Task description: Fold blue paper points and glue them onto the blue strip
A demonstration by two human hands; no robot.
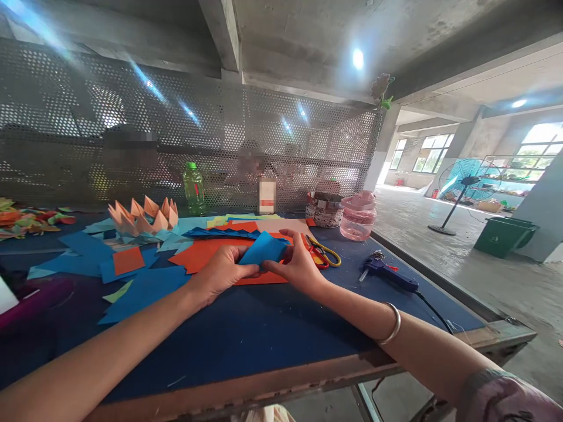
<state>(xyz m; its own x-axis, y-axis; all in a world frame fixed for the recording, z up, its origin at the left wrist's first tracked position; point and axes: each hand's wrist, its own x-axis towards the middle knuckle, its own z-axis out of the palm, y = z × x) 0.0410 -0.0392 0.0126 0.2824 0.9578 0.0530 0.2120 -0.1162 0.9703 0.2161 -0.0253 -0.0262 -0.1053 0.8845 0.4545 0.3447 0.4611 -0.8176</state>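
- Your left hand [222, 272] and right hand [292, 264] pinch a folded blue paper piece [264, 248] between fingers and thumbs, at 12 o'clock, over an orange sheet [206, 258].
- Paper looks light and thin, soft at edges, stiffer along folds; take it by the creased edges.
- Scissors [319, 253] lie at 2 o'clock from your hands, hot glue gun [387, 274] at 3.
- White bottle label [267, 196] is blurred; no readable writing.
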